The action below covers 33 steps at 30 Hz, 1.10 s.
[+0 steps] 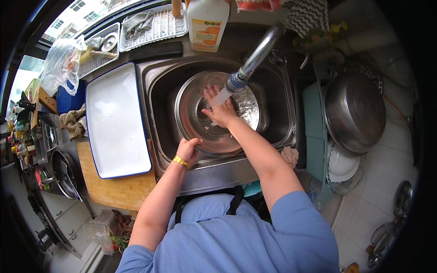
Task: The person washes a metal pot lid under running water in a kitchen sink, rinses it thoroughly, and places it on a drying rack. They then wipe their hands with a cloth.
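Observation:
A round stainless steel basin (186, 116) sits in the metal sink (164, 102). My left hand (188, 150) grips its near left rim, thumb on top, with a gold-coloured watch or bracelet on the wrist. Inside the basin, my right hand (221, 111) is spread with fingers apart and holds nothing. Water runs from the chrome faucet (261, 51) through a blue-ringed nozzle (236, 82) onto that hand. Small pale bits lie in the bottom of the basin near the palm. Whether the right fingertips touch the metal cannot be told.
Left of the sink, a blue-rimmed white tray (114, 119) overlaps a wooden cutting board (116, 194). Behind stands a white plastic bottle (208, 25). At the right, a large metal bowl (355, 112) leans in a teal rack (314, 136). A crumpled cloth (290, 156) lies at the sink's right corner.

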Available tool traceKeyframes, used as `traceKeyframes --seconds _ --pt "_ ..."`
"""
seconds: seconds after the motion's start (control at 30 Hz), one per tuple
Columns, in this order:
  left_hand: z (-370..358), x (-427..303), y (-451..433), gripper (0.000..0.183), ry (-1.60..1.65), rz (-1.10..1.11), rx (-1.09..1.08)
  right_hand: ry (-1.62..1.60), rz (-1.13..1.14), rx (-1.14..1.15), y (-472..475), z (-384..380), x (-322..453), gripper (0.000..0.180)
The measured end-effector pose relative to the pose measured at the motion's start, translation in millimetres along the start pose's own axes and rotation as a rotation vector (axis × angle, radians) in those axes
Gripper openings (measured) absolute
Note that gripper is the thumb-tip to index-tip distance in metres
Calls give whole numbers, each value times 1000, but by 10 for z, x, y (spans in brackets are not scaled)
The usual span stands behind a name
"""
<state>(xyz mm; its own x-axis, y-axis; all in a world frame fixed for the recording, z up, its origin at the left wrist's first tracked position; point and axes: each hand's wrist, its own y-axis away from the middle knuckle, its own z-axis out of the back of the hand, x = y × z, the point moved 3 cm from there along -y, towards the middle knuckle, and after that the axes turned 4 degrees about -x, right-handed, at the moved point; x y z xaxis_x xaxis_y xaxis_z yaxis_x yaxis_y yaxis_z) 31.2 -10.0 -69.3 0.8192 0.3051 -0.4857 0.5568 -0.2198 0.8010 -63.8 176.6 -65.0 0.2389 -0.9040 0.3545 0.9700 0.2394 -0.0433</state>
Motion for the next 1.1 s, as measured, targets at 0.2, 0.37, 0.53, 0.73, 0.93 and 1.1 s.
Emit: traceKeyframes --seconds 0.2,0.37,0.53,0.73,0.93,1.1 --pt "-7 -182 33 22 55 -320 49 -167 451 252 508 42 436 64" --pt "-48 -403 195 34 -57 -511 21 57 172 476 880 187 -369 60" --pt "-238 -576 424 40 -298 -688 -133 -75 -278 278 919 29 -905 64" --pt "-356 -779 610 39 -258 -589 -132 -583 -653 179 754 -481 -865 74" --pt "-108 -825 676 20 -80 -117 -91 -1199 -778 112 662 -250 -1117 49" --pt "-24 -824 418 6 -78 185 37 -1529 -923 292 661 361 -1470 36"
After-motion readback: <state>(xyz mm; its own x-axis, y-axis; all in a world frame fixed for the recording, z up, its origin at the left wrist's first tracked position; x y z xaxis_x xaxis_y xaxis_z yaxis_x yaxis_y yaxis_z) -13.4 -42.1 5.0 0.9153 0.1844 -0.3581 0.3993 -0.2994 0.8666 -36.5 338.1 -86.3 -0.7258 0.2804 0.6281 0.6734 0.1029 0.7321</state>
